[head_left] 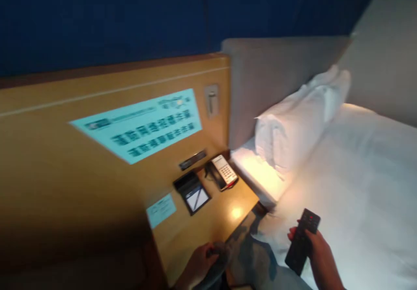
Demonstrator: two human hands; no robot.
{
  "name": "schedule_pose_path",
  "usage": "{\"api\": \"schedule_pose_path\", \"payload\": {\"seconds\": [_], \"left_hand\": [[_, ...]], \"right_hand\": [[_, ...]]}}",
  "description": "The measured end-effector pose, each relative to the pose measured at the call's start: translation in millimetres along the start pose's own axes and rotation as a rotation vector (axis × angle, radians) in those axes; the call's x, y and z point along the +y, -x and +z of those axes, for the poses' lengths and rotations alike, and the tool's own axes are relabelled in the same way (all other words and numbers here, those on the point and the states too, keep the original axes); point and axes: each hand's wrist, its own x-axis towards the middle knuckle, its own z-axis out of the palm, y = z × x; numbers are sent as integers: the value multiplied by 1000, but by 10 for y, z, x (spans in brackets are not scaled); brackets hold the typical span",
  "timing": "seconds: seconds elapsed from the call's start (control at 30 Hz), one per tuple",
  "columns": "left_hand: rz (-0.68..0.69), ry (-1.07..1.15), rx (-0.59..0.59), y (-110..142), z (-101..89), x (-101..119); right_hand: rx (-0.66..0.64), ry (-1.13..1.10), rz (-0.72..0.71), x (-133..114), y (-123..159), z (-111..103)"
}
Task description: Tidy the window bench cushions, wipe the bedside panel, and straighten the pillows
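Note:
My right hand [319, 246] is wrapped round a black remote control [301, 243], thumb on its face, above the white bedding. A red button shows near the remote's far end. At the bottom middle, my left hand [200, 261] is closed with its fingers curled, by the front part of the wooden bedside table [192, 229]. A dark grey, soft-looking thing [222, 255] lies against those fingers; blur hides what it is and how it is held.
On the bedside table are a telephone [223, 172], a black tray [189, 185] with notepad and pen, and a pale blue card [161, 210]. A larger printed sheet [143, 125] hangs on the wooden panel. Pillows [293, 125] lean against the grey headboard [276, 64].

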Motion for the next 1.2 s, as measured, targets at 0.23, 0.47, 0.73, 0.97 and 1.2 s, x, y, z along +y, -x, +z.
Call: {"api": "schedule_pose_path", "payload": {"seconds": [0.23, 0.47, 0.73, 0.97, 1.2], "left_hand": [[-167, 54, 126, 84, -495, -803], [-267, 185, 214, 188, -745, -1398], [-404, 370, 407, 354, -997, -1822], [-389, 530, 534, 304, -1032, -1955], [-346, 590, 742, 22, -1658, -1730]], "right_hand": [[-505, 578, -318, -43, -173, 1586], [-873, 659, -628, 155, -534, 3325], [-966, 799, -630, 613, -952, 4609], [-922, 901, -514, 872, -1299, 4626], [-912, 834, -482, 1017, -1444, 4731]]}}
